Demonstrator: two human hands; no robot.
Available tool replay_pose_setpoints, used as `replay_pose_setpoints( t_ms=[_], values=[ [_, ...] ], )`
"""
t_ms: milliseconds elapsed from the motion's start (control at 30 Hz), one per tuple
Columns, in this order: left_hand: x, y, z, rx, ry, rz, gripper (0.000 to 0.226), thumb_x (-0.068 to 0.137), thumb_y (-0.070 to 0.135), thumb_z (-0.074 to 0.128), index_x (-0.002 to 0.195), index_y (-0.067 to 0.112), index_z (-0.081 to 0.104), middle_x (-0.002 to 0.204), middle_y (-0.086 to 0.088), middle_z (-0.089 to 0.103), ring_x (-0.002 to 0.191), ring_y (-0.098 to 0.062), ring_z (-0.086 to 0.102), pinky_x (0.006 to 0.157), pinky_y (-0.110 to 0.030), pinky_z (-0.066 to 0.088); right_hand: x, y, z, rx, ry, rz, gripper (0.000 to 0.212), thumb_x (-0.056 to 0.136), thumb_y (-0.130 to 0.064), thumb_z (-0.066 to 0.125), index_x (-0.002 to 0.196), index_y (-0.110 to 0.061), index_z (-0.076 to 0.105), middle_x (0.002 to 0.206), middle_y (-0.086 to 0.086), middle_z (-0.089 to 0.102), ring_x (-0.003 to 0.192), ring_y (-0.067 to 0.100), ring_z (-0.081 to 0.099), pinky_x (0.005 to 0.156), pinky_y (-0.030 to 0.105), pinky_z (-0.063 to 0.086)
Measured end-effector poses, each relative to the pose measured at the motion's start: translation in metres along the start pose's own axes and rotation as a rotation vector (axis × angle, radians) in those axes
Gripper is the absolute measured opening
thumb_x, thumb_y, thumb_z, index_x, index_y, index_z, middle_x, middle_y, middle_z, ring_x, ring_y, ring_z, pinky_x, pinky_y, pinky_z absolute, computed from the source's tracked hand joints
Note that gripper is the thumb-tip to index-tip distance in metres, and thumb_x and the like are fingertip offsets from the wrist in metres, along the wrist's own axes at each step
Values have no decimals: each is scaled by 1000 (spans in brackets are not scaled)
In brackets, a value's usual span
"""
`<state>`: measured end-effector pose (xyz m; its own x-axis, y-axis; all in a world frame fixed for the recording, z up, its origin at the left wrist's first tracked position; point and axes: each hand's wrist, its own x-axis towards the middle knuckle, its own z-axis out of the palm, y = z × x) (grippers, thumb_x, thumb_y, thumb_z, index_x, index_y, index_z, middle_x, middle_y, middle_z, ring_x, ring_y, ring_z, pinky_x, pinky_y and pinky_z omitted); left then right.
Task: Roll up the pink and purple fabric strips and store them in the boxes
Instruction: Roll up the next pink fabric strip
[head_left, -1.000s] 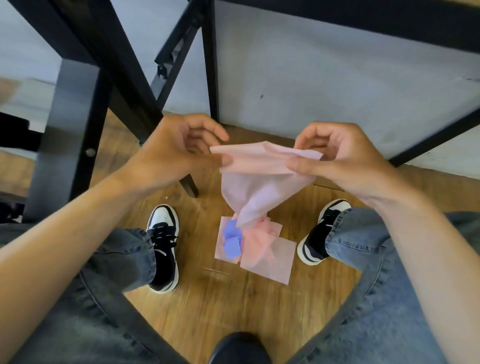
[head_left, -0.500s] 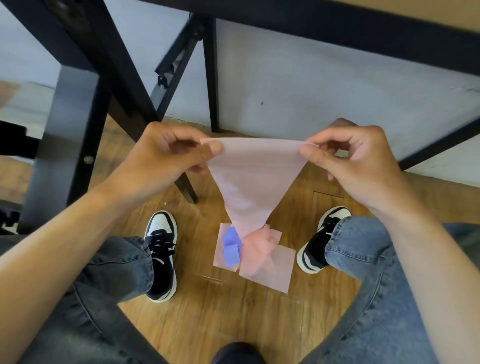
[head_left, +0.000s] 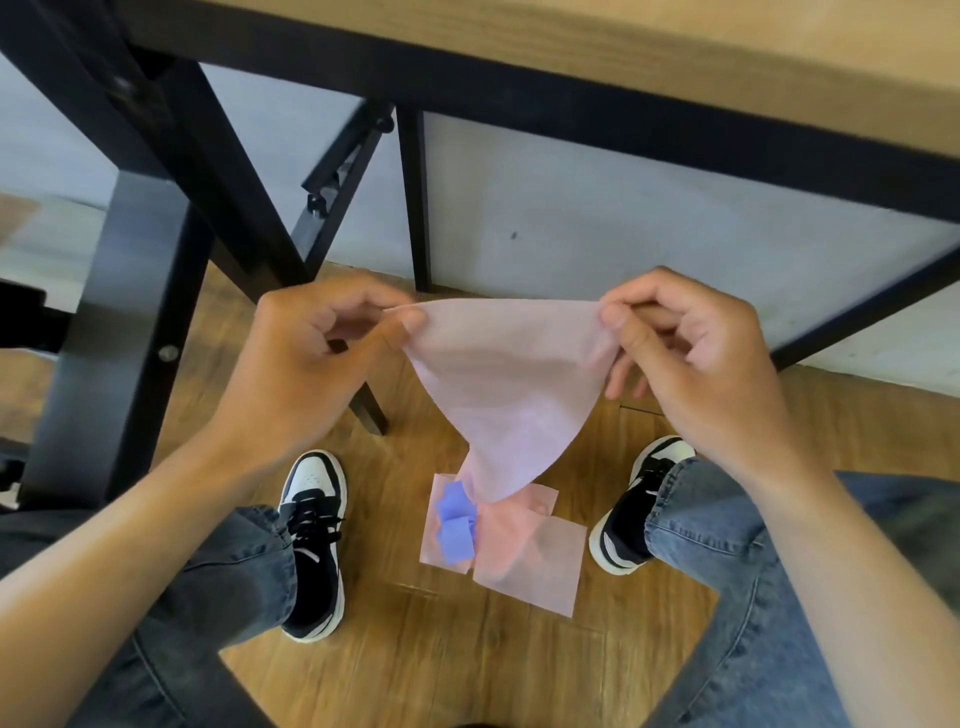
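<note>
A pale pink fabric strip (head_left: 511, 384) hangs stretched between my two hands above the floor. My left hand (head_left: 311, 364) pinches its left top corner between thumb and forefinger. My right hand (head_left: 691, 353) pinches the right top corner the same way. The strip narrows downward and its lower end reaches a small heap on the wooden floor. That heap holds more pink fabric pieces (head_left: 530, 561) and a crumpled purple strip (head_left: 454, 522). No boxes are in view.
I sit with my knees apart, and my two black-and-white shoes (head_left: 314, 540) (head_left: 634, 504) flank the heap. Black table legs (head_left: 130, 312) stand at the left, and a wooden tabletop edge (head_left: 623, 47) runs overhead. A grey wall panel (head_left: 571, 234) lies beyond.
My hands have moved apart and pulled the crumpled top edge of the pink strip out flat and taut. The view has tilted up, showing the tabletop's underside.
</note>
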<state>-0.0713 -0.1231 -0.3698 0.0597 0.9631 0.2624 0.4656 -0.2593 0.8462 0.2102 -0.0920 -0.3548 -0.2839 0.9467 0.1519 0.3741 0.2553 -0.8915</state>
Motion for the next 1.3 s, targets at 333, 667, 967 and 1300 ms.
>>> replay_pose_setpoints(
  t_ms=[333, 667, 967, 1300],
  values=[
    [3, 2, -8, -112, -183, 43, 18, 99, 13, 54, 108, 17, 70, 101, 3, 70, 92, -19, 69, 74, -27, 59, 3, 0, -7, 181, -86, 40, 30, 102, 6, 50, 96, -10, 74, 77, 10, 74, 68, 27, 73, 50, 35, 52],
    [3, 5, -19, -125, -268, -21, 30, 98, 7, 52, 108, 26, 72, 105, 13, 72, 96, -10, 70, 76, -20, 58, -1, -3, -18, 144, -326, 13, 44, 89, 16, 51, 109, -14, 75, 94, 1, 79, 87, 23, 76, 57, 29, 50],
    [1, 3, -19, 117, -246, 128, 47, 85, -13, 68, 112, 25, 73, 113, 17, 74, 111, -1, 68, 95, -22, 56, -2, -2, -18, -429, -147, -291, 39, 95, 6, 60, 115, -23, 78, 89, -29, 66, 69, -2, 61, 62, 8, 41],
    [1, 7, -15, 44, -109, 216, 35, 78, 13, 76, 113, 15, 70, 117, 15, 71, 107, 0, 70, 91, -18, 56, -5, -7, -17, -275, 23, -373, 33, 83, 9, 79, 107, -13, 78, 100, -5, 77, 91, 9, 75, 73, 38, 62]
  ],
)
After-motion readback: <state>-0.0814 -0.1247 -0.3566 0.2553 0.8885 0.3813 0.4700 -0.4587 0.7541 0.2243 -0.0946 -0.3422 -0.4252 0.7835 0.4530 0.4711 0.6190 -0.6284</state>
